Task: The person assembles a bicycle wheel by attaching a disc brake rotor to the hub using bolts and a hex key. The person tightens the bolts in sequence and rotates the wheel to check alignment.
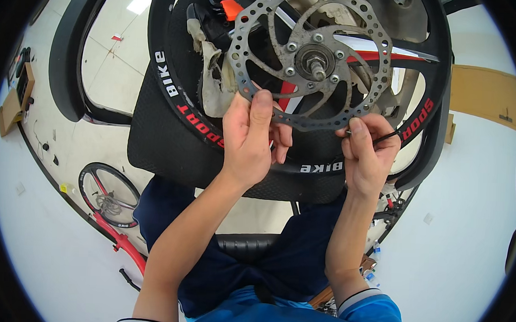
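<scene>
A bike wheel [182, 106] with a black rim and red-and-white spokes lies flat in front of me. A perforated metal brake disc [329, 119] is at its hub, around a threaded axle [318, 70] and a ring of several bolts. My left hand [250, 132] pinches the disc's near-left edge, thumb on top and fingers curled below. At the near-right edge, my right hand [370, 151] is closed on a thin black hex key [387, 136], its tip poking out by the thumb. A dirty white rag [215, 81] lies left of the disc.
Under the wheel is a black textured seat [155, 151] with a black curved armrest [67, 55] on the left. Another wheel [109, 195] and a red bike frame [122, 244] are on the floor at left. Cardboard [485, 93] lies at right. An orange piece [231, 9] sits near the rag.
</scene>
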{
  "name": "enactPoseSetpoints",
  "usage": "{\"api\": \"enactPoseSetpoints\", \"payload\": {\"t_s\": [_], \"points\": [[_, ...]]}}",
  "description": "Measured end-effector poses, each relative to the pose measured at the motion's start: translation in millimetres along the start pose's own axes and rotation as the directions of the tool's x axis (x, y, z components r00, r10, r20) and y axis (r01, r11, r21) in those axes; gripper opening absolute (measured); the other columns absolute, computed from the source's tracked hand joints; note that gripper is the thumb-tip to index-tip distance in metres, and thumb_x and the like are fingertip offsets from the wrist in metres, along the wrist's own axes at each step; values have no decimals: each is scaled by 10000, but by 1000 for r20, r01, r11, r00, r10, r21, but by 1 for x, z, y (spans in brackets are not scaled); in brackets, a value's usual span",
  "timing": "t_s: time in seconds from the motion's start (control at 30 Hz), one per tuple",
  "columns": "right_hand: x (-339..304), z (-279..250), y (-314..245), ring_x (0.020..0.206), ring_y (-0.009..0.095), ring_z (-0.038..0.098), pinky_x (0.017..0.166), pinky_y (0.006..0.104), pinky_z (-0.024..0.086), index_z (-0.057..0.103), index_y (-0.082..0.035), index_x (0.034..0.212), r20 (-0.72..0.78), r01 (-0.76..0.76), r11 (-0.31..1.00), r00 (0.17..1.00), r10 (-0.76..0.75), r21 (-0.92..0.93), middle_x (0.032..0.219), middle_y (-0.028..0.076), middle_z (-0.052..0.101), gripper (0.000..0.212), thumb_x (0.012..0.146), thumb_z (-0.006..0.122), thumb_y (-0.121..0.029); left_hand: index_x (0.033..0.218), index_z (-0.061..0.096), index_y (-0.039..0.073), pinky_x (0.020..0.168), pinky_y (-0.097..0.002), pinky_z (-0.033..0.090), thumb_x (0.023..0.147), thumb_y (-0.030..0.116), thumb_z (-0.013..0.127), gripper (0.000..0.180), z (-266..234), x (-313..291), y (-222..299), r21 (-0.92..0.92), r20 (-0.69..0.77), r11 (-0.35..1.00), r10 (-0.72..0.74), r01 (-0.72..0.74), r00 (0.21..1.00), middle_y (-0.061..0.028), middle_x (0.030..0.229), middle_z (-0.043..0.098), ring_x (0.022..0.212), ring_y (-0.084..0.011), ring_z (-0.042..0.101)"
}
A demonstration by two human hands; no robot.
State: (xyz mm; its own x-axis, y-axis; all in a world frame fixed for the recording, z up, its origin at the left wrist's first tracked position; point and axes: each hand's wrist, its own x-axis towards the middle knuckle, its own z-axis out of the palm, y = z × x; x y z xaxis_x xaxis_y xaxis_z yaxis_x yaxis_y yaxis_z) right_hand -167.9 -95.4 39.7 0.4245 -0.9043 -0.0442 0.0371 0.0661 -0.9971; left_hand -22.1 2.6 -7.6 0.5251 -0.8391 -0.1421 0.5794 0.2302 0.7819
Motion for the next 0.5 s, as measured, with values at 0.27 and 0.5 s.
{"api": "enactPoseSetpoints", "payload": {"t_s": [0.27,0.5], "points": [[0,-26,-22,556,36,514,569,168,438,689,80,880,110,-23,979,993,46,-201,754,112,707,96,809,738,39,973,438,103,392,-203,364,1079,401,422,317,-5,-1,4,-1,0,995,-97,97,995,-61,635,583,430,-91,513],[-23,9,-41,481,-16,392,450,161,240,698,17,839,262,287,852,947,-185,-439,788,71,716,119,741,764,32,951,508,31,440,-231,422,1083,481,341,498,-17,2,7,154,39,977,-153,145,987,-114,676,602,500,-141,565]]}}
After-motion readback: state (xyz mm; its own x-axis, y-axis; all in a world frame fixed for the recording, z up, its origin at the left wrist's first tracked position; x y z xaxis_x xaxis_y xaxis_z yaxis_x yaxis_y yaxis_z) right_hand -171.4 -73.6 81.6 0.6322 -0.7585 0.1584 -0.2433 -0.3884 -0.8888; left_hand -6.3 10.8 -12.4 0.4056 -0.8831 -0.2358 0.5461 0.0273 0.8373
